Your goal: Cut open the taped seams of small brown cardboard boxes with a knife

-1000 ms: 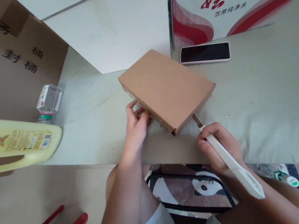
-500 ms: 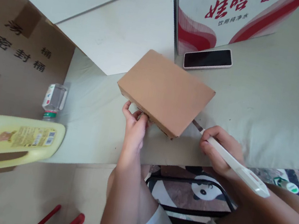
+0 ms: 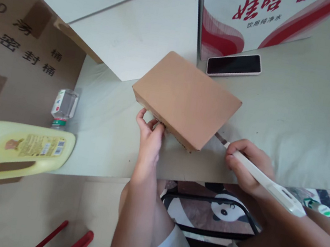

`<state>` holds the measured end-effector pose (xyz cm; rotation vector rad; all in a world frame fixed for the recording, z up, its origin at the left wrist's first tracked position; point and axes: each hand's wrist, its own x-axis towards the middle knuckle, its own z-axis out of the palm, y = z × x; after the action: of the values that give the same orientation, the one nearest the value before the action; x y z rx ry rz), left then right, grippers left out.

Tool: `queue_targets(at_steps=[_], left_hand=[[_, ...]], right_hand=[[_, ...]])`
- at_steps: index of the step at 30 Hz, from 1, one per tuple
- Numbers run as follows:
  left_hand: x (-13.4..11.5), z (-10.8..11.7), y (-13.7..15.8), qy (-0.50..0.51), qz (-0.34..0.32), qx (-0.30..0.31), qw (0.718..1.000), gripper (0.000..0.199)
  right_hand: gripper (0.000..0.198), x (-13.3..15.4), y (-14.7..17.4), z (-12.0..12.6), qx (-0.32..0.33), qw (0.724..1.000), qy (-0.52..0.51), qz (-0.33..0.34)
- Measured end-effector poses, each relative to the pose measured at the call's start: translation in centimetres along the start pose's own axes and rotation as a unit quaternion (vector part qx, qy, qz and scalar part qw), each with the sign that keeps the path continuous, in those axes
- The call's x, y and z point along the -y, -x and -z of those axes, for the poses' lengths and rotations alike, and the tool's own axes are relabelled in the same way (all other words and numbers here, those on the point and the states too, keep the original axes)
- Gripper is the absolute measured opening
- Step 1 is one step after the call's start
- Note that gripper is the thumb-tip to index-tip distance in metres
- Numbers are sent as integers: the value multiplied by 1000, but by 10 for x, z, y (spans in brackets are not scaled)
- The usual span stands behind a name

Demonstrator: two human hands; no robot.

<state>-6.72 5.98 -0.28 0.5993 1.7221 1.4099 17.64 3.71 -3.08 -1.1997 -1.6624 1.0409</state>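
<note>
Here's the left grip [image 3: 150, 140], thumb and fingers curled in, holding the near edge of the brown box [image 3: 186, 101] just beyond it! Contents hidden; plain top, ragged lower near edge, whole thing tilted. The right grip [image 3: 252, 156] is wrapped round the white knife [image 3: 268, 184], blade reaching the box's right side. Well left of the left grip: clear bottle [image 3: 64, 106], opaque yellow jug [image 3: 19, 139], its contents impossible to tell.

The carton [image 3: 186, 101] above the left fingers [image 3: 141, 116] is matt cardboard; the right fingers [image 3: 238, 146] hold a smooth plastic, metal-bladed utility knife [image 3: 277, 189].
</note>
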Motion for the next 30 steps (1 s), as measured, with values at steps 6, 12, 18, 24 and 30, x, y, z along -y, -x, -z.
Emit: queue_targets(at_steps=[6, 12, 18, 24, 30], left_hand=[[1, 3, -4, 32, -1, -30, 999, 79], [2, 3, -5, 44, -4, -17, 999, 76], [2, 2, -5, 49, -5, -8, 999, 74], [0, 0, -3, 45, -1, -8, 999, 73], [1, 0, -1, 42, 0, 12, 999, 72]], right_hand=[[4, 2, -1, 3, -12, 1000, -3, -25], [5, 9, -5, 2, -18, 999, 24, -32], [7, 7, -11, 1, -85, 989, 55, -105], [14, -5, -16, -6, -132, 983, 48, -119], [21, -7, -13, -14, -76, 989, -30, -124]])
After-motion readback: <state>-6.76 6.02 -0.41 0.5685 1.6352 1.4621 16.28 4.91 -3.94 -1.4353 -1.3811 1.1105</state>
